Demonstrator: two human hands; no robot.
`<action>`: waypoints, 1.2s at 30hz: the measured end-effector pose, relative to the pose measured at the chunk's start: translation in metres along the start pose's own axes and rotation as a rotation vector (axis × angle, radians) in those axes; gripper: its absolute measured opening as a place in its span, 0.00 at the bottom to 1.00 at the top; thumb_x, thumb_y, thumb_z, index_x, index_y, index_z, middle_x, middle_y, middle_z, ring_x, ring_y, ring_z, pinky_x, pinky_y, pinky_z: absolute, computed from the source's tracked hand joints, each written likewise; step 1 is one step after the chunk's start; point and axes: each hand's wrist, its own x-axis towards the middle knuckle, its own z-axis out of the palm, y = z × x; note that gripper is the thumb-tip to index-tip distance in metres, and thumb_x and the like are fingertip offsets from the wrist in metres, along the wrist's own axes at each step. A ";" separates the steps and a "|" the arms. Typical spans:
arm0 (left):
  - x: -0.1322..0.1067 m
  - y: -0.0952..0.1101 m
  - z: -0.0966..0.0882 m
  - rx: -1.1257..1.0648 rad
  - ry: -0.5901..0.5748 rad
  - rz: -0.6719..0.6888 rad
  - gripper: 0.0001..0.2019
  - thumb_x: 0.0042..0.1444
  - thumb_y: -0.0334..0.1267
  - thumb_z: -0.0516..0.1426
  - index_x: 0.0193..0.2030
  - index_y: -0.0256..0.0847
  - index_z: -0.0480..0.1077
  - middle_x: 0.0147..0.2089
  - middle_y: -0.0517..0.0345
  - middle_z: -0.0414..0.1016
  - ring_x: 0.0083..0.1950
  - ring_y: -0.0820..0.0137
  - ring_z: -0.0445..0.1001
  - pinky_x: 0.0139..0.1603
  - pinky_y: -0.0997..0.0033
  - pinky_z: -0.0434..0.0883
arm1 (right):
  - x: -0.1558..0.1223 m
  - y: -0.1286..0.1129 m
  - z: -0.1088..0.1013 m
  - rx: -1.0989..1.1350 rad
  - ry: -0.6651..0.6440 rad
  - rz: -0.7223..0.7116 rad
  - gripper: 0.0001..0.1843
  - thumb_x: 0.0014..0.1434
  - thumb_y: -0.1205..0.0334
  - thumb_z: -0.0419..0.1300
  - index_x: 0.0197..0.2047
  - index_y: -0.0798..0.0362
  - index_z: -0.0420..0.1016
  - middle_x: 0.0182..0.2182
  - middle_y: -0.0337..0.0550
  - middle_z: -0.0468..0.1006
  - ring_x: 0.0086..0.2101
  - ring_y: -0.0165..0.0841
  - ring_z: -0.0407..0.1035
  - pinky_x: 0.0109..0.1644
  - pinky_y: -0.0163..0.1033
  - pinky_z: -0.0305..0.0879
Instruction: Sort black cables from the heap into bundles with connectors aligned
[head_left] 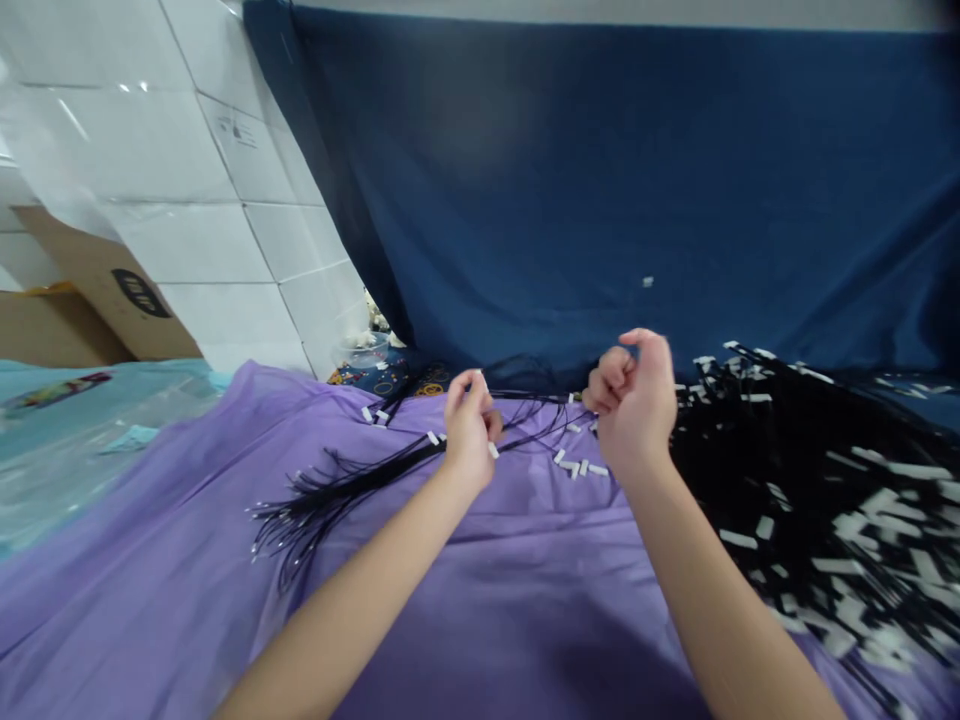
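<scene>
My left hand (469, 425) is closed in a pinch on thin black cords (352, 485) tipped with small white tags, a bundle that fans out to the left over the purple cloth (225, 560). My right hand (636, 400) is closed in a fist just to the right, above several loose white tags (577, 465); black strands run between the two hands, and what the fist grips is hidden. A large heap of black cords with white tags (825, 490) lies directly right of my right hand.
A dark blue cloth (600, 180) hangs behind. Stacked white boxes (172, 170) and a brown cardboard box (82, 310) stand at the left. A light blue sheet (67, 420) lies left of the purple cloth. A small container (360, 350) sits at the back.
</scene>
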 end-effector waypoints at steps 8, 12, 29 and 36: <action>-0.034 -0.061 -0.062 0.106 0.012 -0.314 0.22 0.46 0.49 0.63 0.27 0.43 0.51 0.18 0.74 0.47 0.12 0.83 0.47 0.13 0.80 0.42 | -0.051 0.078 -0.044 -0.498 -0.240 -0.053 0.10 0.63 0.52 0.54 0.38 0.49 0.61 0.19 0.28 0.52 0.20 0.25 0.47 0.24 0.32 0.44; -0.036 -0.061 -0.071 0.098 0.007 -0.371 0.21 0.48 0.50 0.62 0.27 0.42 0.54 0.18 0.74 0.48 0.11 0.83 0.48 0.14 0.79 0.44 | -0.062 0.090 -0.066 -0.620 -0.359 0.033 0.08 0.61 0.56 0.57 0.36 0.52 0.66 0.19 0.29 0.55 0.20 0.25 0.48 0.24 0.33 0.45; -0.039 -0.049 -0.078 0.055 -0.024 -0.675 0.12 0.61 0.43 0.53 0.30 0.40 0.58 0.18 0.71 0.50 0.14 0.83 0.50 0.17 0.80 0.47 | -0.077 0.066 -0.075 -1.167 -0.641 -0.139 0.04 0.60 0.68 0.57 0.39 0.53 0.70 0.24 0.35 0.72 0.21 0.24 0.63 0.26 0.30 0.58; -0.038 -0.050 -0.080 0.033 -0.045 -0.658 0.11 0.62 0.41 0.52 0.30 0.40 0.58 0.19 0.70 0.49 0.15 0.83 0.49 0.16 0.80 0.46 | -0.079 0.064 -0.073 -1.163 -0.665 -0.144 0.03 0.60 0.68 0.57 0.39 0.53 0.70 0.23 0.34 0.70 0.20 0.23 0.62 0.24 0.30 0.57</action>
